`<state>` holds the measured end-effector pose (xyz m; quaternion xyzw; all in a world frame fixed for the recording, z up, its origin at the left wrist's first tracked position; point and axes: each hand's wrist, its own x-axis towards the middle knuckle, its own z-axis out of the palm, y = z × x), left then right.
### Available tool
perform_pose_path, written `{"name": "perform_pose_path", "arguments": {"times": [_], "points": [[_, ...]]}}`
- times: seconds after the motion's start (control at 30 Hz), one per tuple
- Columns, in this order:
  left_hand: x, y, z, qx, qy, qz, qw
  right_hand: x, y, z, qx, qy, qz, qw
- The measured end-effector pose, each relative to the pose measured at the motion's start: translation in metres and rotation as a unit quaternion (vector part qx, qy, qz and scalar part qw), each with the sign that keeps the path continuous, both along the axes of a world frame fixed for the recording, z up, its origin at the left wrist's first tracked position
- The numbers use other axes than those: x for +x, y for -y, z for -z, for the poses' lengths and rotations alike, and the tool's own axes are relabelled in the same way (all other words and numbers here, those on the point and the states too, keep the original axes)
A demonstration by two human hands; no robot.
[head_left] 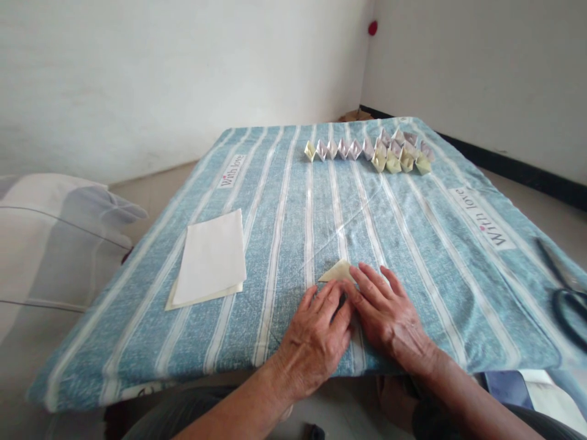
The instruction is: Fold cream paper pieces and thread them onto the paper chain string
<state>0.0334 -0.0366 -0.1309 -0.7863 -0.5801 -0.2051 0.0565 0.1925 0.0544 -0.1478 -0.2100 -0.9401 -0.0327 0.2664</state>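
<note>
A small folded piece of pale yellow paper (336, 271) lies on the cloth near the table's front edge, partly hidden under my fingers. My left hand (318, 333) is curled at its lower edge, with the fingertips pressing it. From the right, my right hand (387, 315) holds it down, its thumb and index finger close to the left fingertips and the other fingers reaching over its right end. The thumbs and the paper's lower part are mostly hidden.
White and pale yellow sheets (213, 256) lie stacked on the left. Several folded paper pieces (355, 150) stand in rows at the back right. Black-handled scissors (568, 299) rest at the right edge. A striped cloth (284, 201) covers the table; draped fabric (59, 244) is beyond its left side.
</note>
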Motion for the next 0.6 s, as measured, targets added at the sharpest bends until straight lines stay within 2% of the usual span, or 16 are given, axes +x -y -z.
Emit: {"name": "perform_pose_path", "arguments": {"times": [0.23,0.6], "points": [[0.000,0.000,-0.001,-0.008,0.011,-0.002,1.000,-0.004,-0.002,-0.002,-0.048,0.013,-0.025,0.998],[-0.006,0.011,0.001,-0.005,-0.001,-0.027,1.000,-0.004,-0.003,-0.002,-0.052,0.011,-0.025,0.998]]}}
